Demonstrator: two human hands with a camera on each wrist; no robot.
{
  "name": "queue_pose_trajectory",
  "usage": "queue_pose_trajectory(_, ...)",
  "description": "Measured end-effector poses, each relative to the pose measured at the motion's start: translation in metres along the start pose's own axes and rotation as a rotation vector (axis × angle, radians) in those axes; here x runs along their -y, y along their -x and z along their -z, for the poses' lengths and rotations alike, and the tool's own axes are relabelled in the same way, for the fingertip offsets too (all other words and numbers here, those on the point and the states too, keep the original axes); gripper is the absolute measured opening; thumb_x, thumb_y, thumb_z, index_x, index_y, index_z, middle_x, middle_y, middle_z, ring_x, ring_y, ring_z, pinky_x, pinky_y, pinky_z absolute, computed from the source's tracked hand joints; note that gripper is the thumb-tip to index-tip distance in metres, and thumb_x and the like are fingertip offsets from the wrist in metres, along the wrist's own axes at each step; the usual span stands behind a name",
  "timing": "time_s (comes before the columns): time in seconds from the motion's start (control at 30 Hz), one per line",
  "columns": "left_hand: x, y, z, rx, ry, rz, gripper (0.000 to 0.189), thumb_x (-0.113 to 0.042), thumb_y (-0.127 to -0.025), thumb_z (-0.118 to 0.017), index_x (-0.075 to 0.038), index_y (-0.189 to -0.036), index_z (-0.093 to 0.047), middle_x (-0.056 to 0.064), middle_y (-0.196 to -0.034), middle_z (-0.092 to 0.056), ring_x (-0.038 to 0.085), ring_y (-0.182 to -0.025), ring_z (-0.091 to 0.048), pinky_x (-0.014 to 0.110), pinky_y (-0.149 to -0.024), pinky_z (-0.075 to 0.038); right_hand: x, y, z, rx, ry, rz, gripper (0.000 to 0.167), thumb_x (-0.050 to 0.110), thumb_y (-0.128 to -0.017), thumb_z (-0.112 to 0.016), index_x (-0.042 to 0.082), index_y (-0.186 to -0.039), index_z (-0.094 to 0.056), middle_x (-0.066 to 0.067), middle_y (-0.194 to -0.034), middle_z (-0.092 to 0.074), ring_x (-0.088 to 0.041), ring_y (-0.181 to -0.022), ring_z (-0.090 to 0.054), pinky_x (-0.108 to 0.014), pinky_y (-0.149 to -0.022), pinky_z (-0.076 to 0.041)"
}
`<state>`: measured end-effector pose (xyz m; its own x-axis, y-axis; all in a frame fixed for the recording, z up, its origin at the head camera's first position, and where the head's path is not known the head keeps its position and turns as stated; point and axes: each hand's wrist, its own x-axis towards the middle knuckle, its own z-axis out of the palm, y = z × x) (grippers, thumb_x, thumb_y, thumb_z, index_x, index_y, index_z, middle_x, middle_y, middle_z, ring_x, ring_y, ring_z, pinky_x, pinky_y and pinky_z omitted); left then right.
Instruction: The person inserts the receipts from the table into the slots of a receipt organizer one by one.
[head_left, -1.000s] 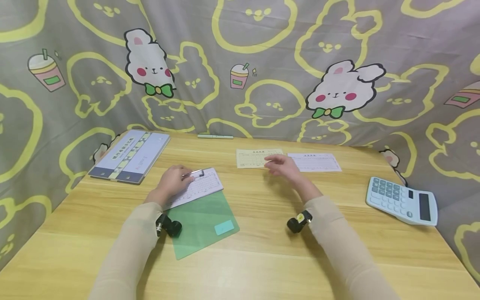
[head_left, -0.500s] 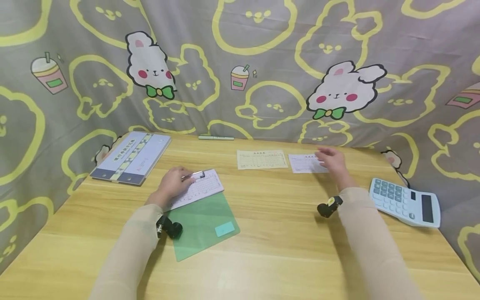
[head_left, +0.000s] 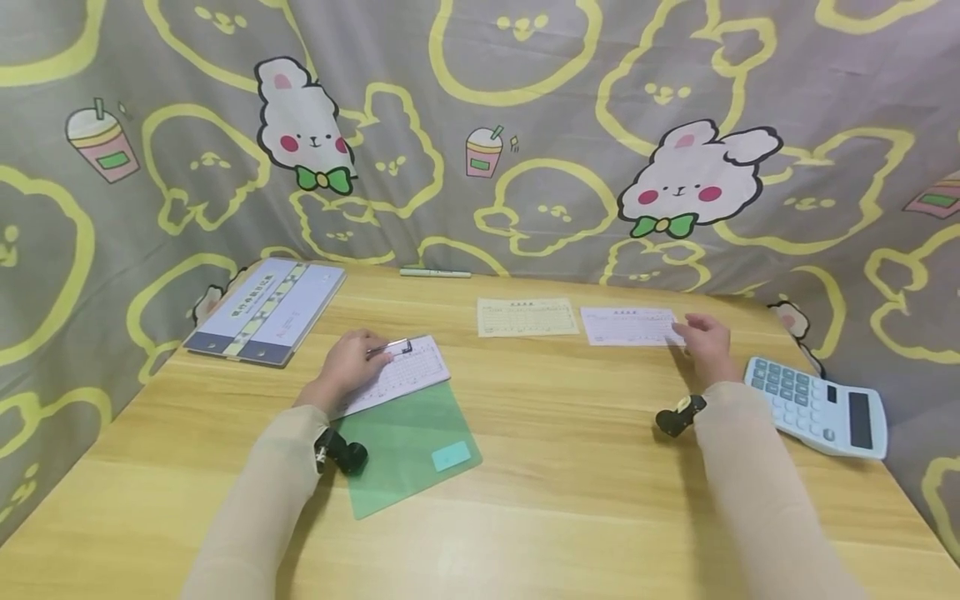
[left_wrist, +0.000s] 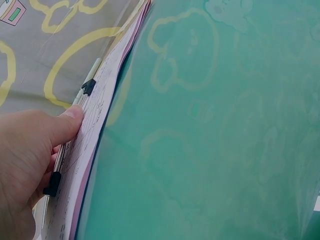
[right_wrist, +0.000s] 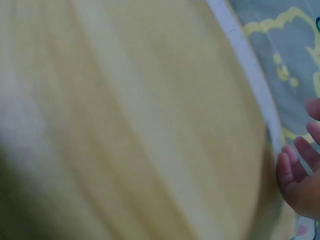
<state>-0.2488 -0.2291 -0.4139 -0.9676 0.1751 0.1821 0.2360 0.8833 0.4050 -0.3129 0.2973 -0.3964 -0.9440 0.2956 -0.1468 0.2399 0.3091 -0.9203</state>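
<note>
Left hand (head_left: 347, 364) grips clipboard clip (head_left: 390, 347) on form pad | my right hand (head_left: 702, 339) has moved from yellow slip (head_left: 527, 317) to white slip's (head_left: 628, 325) right edge, fingers relaxed, seemingly touching it.

Head view: set high at the near edge, facing forward and down over the table (head_left: 525, 467) toward the curtain at 12 o'clock. Left wrist view: very near the green sheet (left_wrist: 215, 130) and papers (left_wrist: 92, 150), shared with the head view at 9 o'clock. Right wrist view: close, blurred, over bare tabletop, fingers (right_wrist: 300, 175) at 3 o'clock.
</note>
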Motion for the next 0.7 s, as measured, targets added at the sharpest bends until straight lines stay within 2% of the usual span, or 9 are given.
queue_pose_trajectory(0.2, 0.003, 0.002, -0.001, -0.008, 0.000, -0.007, 0.033, -0.026, -0.082, -0.059, -0.003, -0.106, -0.061, 0.014, -0.099, -0.055, 0.031, -0.094, -0.047, 0.044, -0.082, -0.036, -0.014, 0.000, -0.008, -0.077, 0.088, 0.014, 0.055, 0.018, -0.086, -0.048, -0.001, -0.132, -0.028, -0.021, -0.133, -0.029, -0.032, -0.117, -0.030, -0.039, -0.095, -0.027)
queue_pose_trajectory(0.33, 0.003, 0.001, -0.001, -0.013, 0.002, -0.003, 0.033, -0.026, -0.082, -0.059, -0.003, -0.106, -0.061, 0.014, -0.099, -0.055, 0.031, -0.094, -0.047, 0.044, -0.081, -0.036, -0.016, 0.004, -0.015, -0.109, 0.214, 0.031, 0.057, 0.019, -0.084, -0.049, -0.002, -0.132, -0.027, -0.023, -0.130, -0.033, -0.035, -0.115, -0.032, -0.041, -0.095, -0.025)
queue_pose_trajectory(0.53, 0.000, 0.000, -0.001, -0.013, 0.006, 0.017, 0.034, -0.026, -0.081, -0.059, -0.003, -0.106, -0.061, 0.013, -0.096, -0.054, 0.029, -0.091, -0.047, 0.043, -0.079, -0.036, -0.016, 0.005, -0.024, -0.188, 0.381, 0.052, 0.058, 0.025, -0.081, -0.054, -0.007, -0.126, -0.036, -0.027, -0.123, -0.038, -0.039, -0.112, -0.033, -0.043, -0.094, -0.024)
queue_pose_trajectory(0.7, -0.002, 0.002, -0.001, -0.008, 0.005, 0.030, 0.034, -0.025, -0.082, -0.059, -0.003, -0.108, -0.061, 0.013, -0.096, -0.054, 0.029, -0.091, -0.047, 0.043, -0.079, -0.037, -0.013, 0.007, -0.028, -0.173, 0.472, 0.064, 0.064, 0.029, -0.079, -0.055, -0.010, -0.126, -0.033, -0.030, -0.119, -0.033, -0.042, -0.110, -0.030, -0.046, -0.092, -0.023)
